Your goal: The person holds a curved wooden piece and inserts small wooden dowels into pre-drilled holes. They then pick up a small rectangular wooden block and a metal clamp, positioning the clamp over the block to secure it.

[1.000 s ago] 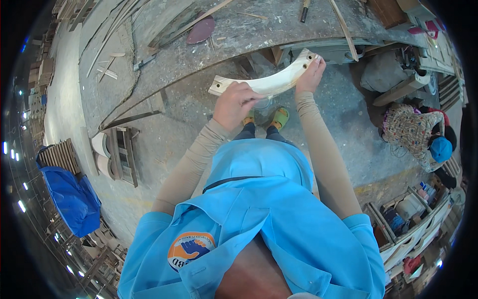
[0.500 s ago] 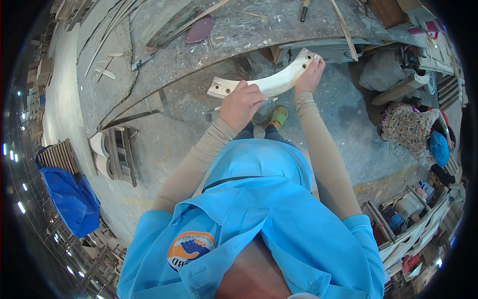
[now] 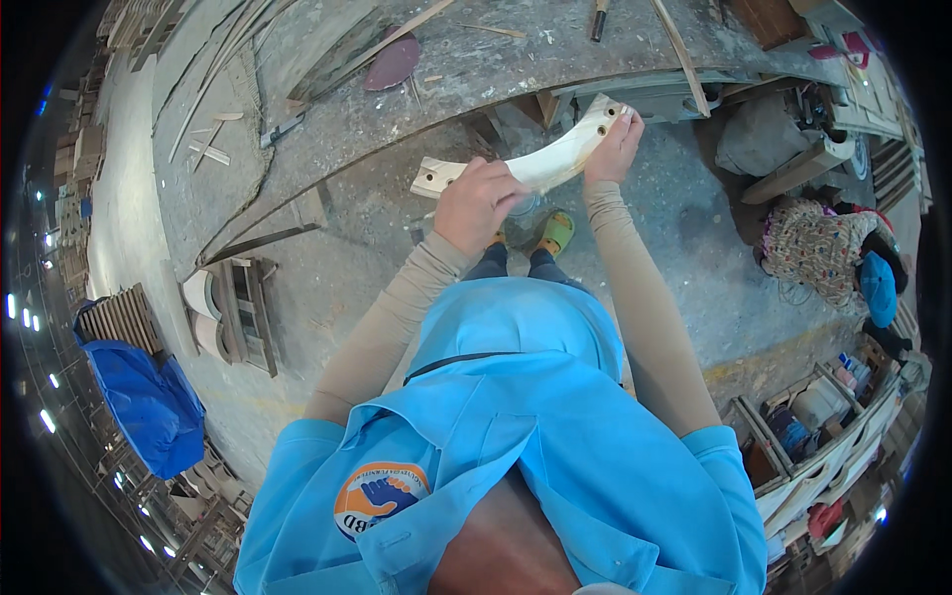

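A pale, curved wooden piece (image 3: 555,167) with dark round holes near both ends arches just above the middle of the view, its left end toward eleven o'clock and its right end toward one. The right hand (image 3: 612,149) is grasping the one o'clock end. The left hand (image 3: 479,206) lies against the piece nearer its eleven o'clock end, fingers curled and bunched at the near edge; whether it grips the wood or merely presses on it, I cannot tell. Beyond the piece, spanning eleven to one o'clock, stretches a scuffed worktop (image 3: 446,94), bearing a dull purple disc (image 3: 394,65) at eleven and a thin wooden strip (image 3: 682,58) at one. Green footwear (image 3: 557,233) shows on the floor (image 3: 674,218) below the piece. A grey sack (image 3: 762,139) sits at two o'clock, a crouching person (image 3: 813,253) in a blue cap at three, and a blue tarpaulin (image 3: 154,407) at eight.
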`<state>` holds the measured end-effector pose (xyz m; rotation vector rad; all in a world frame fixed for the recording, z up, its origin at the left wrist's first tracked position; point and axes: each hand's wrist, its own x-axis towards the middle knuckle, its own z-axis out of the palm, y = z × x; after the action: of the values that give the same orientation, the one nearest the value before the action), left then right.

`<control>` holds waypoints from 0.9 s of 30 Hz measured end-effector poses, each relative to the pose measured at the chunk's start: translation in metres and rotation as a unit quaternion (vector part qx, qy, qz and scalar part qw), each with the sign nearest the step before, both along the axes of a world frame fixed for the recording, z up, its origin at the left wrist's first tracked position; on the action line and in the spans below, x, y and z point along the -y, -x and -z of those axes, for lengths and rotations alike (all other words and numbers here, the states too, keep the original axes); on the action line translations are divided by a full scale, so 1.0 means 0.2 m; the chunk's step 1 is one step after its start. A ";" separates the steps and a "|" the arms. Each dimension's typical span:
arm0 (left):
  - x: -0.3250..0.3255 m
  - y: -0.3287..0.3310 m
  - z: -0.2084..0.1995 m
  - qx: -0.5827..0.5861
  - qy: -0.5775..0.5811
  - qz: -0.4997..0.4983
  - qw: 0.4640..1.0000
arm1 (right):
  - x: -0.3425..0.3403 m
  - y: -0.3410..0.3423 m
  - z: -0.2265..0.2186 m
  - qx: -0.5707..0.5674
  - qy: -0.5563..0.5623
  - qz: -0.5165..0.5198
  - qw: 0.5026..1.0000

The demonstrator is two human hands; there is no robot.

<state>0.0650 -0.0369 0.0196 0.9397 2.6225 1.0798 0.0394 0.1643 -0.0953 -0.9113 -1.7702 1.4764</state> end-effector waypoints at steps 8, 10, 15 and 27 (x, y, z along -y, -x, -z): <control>-0.01 0.02 -0.02 -0.019 -0.001 -0.010 1.000 | 0.00 0.01 -0.04 0.002 0.036 -0.006 0.999; 0.00 0.02 -0.02 0.003 -0.007 0.011 1.000 | -0.01 0.02 -0.02 -0.005 0.027 -0.004 1.000; 0.01 0.03 -0.02 -0.021 -0.005 -0.029 0.999 | 0.00 0.02 -0.04 0.024 -0.002 -0.001 1.000; 0.10 0.04 -0.03 0.039 -0.008 0.015 0.999 | -0.01 0.02 -0.01 0.004 0.015 -0.009 1.000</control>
<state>0.0566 -0.0579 0.0263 0.9172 2.5335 1.1081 0.0358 0.1660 -0.0926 -0.9197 -1.7713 1.5163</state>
